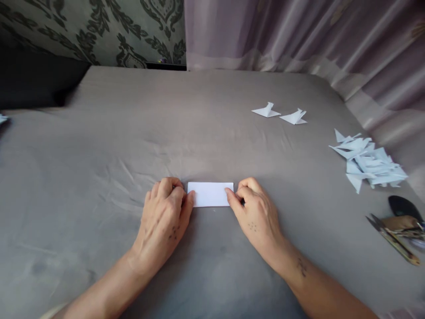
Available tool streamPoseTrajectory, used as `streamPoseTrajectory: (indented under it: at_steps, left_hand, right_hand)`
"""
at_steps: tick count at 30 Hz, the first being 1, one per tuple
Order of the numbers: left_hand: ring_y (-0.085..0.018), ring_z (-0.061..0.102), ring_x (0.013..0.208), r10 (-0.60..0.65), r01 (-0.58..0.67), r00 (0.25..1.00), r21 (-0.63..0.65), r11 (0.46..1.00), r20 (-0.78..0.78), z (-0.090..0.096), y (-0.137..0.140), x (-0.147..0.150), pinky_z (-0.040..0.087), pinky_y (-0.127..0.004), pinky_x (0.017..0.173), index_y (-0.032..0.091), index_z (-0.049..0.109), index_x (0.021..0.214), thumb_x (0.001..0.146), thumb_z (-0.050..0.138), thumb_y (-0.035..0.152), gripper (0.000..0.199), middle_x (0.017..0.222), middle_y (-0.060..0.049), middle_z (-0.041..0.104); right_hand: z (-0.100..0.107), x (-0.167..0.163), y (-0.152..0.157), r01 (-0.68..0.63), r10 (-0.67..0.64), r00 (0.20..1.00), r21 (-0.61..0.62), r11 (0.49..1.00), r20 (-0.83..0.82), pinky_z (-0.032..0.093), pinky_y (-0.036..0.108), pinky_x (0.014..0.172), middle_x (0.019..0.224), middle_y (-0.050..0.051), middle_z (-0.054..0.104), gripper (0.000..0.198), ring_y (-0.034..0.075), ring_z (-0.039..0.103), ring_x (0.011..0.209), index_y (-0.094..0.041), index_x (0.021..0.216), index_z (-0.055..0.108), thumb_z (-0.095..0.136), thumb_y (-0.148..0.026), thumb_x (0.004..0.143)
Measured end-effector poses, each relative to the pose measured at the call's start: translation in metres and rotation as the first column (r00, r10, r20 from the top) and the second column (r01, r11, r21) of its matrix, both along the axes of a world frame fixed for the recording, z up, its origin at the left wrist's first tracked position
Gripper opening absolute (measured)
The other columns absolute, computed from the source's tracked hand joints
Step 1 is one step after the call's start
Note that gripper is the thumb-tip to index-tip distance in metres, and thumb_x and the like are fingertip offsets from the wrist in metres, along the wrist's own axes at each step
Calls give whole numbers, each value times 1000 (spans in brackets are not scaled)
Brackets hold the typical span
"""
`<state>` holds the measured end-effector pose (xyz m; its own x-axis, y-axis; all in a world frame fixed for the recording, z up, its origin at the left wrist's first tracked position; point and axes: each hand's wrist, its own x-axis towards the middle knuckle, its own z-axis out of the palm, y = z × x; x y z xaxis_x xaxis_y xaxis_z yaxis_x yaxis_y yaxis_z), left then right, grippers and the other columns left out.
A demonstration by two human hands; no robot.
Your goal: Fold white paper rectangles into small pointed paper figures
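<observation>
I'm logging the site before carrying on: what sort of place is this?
Probably a room in a home, perhaps a bedroom. It shows a leaf-patterned wall, a purplish curtain, and a wrinkled grey cloth, maybe over a bed, beneath the white paper.

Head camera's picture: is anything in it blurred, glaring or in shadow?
Head view: the white paper is bright with clear edges; the curtain looks soft toward the upper right; the black object shows little detail; the grey cloth darkens near the left hand.
</observation>
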<state>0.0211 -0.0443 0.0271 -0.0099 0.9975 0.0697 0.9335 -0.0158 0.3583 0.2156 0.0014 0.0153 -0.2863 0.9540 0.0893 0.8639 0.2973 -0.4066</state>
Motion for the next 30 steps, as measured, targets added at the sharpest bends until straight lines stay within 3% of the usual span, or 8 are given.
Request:
streamPoseTrajectory:
  at_steps: [9,14,16,19,22,26,30]
  left_hand:
    - [-24,55,89,-5,5,1000,-6,1000,-13,-4,1,-2,47,-44,84,18,51,76,96,42,32,26,99,-8,54]
    - [-24,55,90,-16,16,999,2,1000,-28,-7,-1,-3,46,-43,83,20,49,77,96,42,32,24,99,-8,54]
    - [-24,54,89,3,-2,999,20,1000,-35,-9,-2,-3,46,-41,81,20,49,80,95,43,32,20,99,-8,54]
    - [-24,52,87,28,-25,999,80,996,-38,-12,-1,-2,46,-41,79,19,50,94,95,43,30,13,99,-10,54]
    - [-25,49,92,-81,88,995,126,988,-56,-16,3,-2,44,-40,80,19,50,108,95,38,22,18,110,-11,55]
    - [-23,48,91,-305,312,948,86,946,-91,-17,8,-5,43,-37,81,18,55,104,96,32,13,26,106,-9,59]
    - [-20,50,86,-329,326,944,142,935,-5,-13,8,-8,44,-34,83,15,57,102,97,30,15,28,101,-9,61]
  right_hand:
    - [2,1,-1,4,-6,999,43,999,45,38,29,61,81,2,56,33,14,53,64,-21,65,47,55,-37,92]
    - [2,3,1,1,1,998,24,1000,-70,44,28,65,88,3,57,14,15,57,70,-20,82,55,61,-30,89]
    - [2,3,2,-50,53,992,31,998,-111,45,28,67,96,4,59,8,15,59,74,-20,96,59,60,-25,90]
    - [2,3,3,-203,212,968,77,976,-131,46,27,72,102,4,61,18,16,59,85,-23,104,64,51,-16,93]
    - [0,5,5,-334,347,929,117,935,-124,46,28,77,101,4,64,28,17,55,91,-23,95,68,43,-11,95]
    - [0,8,8,-422,438,888,126,898,-141,47,30,80,97,5,65,33,17,55,88,-21,89,71,40,-11,94]
    - [12,7,6,-473,481,868,91,876,-121,47,30,82,98,6,64,33,17,57,91,-19,87,73,43,-6,83]
